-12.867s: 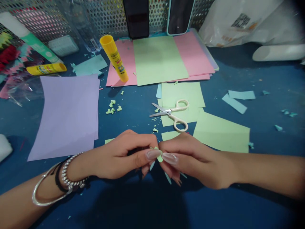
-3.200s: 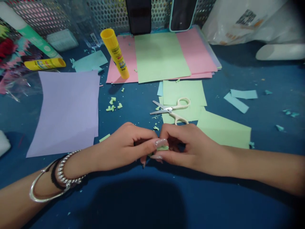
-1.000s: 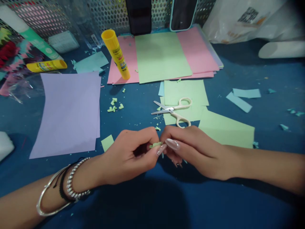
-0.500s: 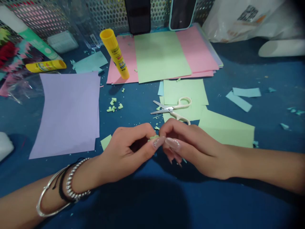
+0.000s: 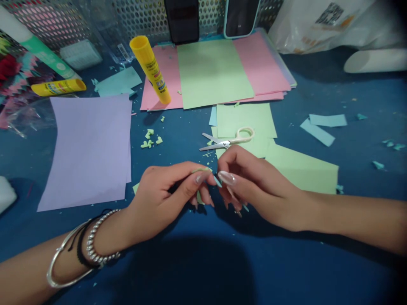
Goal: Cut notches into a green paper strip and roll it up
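Observation:
Between thumb and forefinger, my left hand (image 5: 173,190) pinches a small piece of light green paper (image 5: 201,170), mostly hidden by the fingers. Just to its right, my right hand (image 5: 254,186) is closed, thumb against forefinger; whatever is in that pinch is too small to make out. A narrow pale blue sliver (image 5: 217,181) shows in the gap between the hands, and I cannot tell whether it is paper or a nail. Beyond the right hand lie white-handled scissors (image 5: 225,144), blades apart, partly covered by it. Small green paper cutouts (image 5: 149,139), some heart-shaped, lie beyond the left hand.
Purple sheets (image 5: 87,148) lie at left. A yellow glue stick (image 5: 151,70) stands before pink and green sheets (image 5: 213,76), another (image 5: 59,87) lies farther left. Green paper pieces (image 5: 305,169) and blue strips (image 5: 327,120) are at right. Two phones (image 5: 182,21) lean on a mesh basket (image 5: 143,17).
My hands, touching at the fingertips before, are now slightly apart. The green paper piece stays in my left hand, turned flatter along the forefinger. The view has shifted a little.

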### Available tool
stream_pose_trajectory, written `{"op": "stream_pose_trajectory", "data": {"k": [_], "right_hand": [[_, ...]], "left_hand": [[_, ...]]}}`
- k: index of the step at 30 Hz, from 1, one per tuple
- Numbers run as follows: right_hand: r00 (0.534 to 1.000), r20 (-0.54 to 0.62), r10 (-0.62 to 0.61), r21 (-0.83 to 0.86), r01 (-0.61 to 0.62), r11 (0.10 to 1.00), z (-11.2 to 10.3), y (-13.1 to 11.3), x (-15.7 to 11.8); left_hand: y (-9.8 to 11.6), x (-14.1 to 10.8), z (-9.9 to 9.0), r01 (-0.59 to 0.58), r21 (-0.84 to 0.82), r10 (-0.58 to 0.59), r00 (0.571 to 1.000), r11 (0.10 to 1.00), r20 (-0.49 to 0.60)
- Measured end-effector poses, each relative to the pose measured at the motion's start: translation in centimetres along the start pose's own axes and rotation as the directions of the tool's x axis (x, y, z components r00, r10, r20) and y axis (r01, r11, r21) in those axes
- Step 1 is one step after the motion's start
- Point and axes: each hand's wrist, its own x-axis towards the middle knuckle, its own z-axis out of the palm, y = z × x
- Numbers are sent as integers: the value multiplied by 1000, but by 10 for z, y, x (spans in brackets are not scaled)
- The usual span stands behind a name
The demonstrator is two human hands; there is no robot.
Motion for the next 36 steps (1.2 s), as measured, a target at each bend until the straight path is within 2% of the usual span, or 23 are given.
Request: {"op": "stream_pose_trajectory", "data": {"k": [3, 6, 11, 19, 24, 30, 36], "right_hand": [[999, -39, 35, 79, -32, 996, -1, 0, 2], [997, -75, 31, 112, -23, 993, -1, 0, 2], [998, -70, 6, 95, 1, 995, 0, 0, 1], [998, -49, 29, 53, -26, 998, -1, -1, 1], [998, -55, 13, 65, -10, 998, -1, -1, 2], [999, -46, 6, 84, -2, 996, -1, 0, 2], [999, -43, 20, 76, -17, 997, -1, 1, 1]], "left_hand": [[0, -2, 1, -20, 25, 21, 998, 999, -66], [0, -2, 1, -17, 18, 18, 998, 1000, -67], [0, -2, 1, -16, 22, 18, 996, 1000, -92], [-1, -2, 1, -2, -25, -1, 995, 1000, -105], [0, 1, 0, 10, -26, -12, 999, 1000, -53], [-4, 6, 0, 77, -141, -69, 996, 987, 61], [-4, 6, -1, 89, -150, -79, 994, 985, 71]]}}
